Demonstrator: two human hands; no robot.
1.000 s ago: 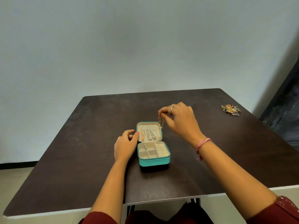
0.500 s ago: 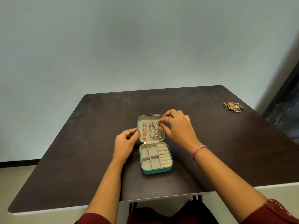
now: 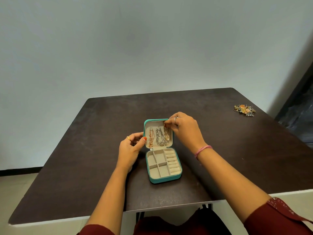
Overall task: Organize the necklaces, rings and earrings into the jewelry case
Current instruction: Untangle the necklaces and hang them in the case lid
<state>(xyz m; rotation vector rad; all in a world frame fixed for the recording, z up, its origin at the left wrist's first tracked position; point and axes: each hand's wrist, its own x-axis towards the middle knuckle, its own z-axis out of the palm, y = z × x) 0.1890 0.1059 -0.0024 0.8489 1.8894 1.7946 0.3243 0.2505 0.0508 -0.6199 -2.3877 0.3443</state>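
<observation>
A teal jewelry case (image 3: 165, 179) lies open in the middle of the dark table. Its beige tray shows bare compartments and a row of ring rolls (image 3: 172, 161). Three necklaces hang in the raised lid: a rose-gold one (image 3: 151, 137) at left, a silver one (image 3: 159, 136) in the middle, a gold one (image 3: 168, 134) at right. My right hand (image 3: 184, 128) pinches the top of the gold necklace at the lid's upper right corner. My left hand (image 3: 131, 148) holds the lid's left edge with the thumb.
A small heap of rings and earrings (image 3: 244, 109) lies near the table's far right edge. The dark table (image 3: 84, 158) ends at a pale front edge close to my body. A wall stands behind it, and a dark object at far right.
My right hand brought the gold necklace down from above the case into the lid's right side. The lid now leans further back. My left hand stayed on the lid's left edge.
</observation>
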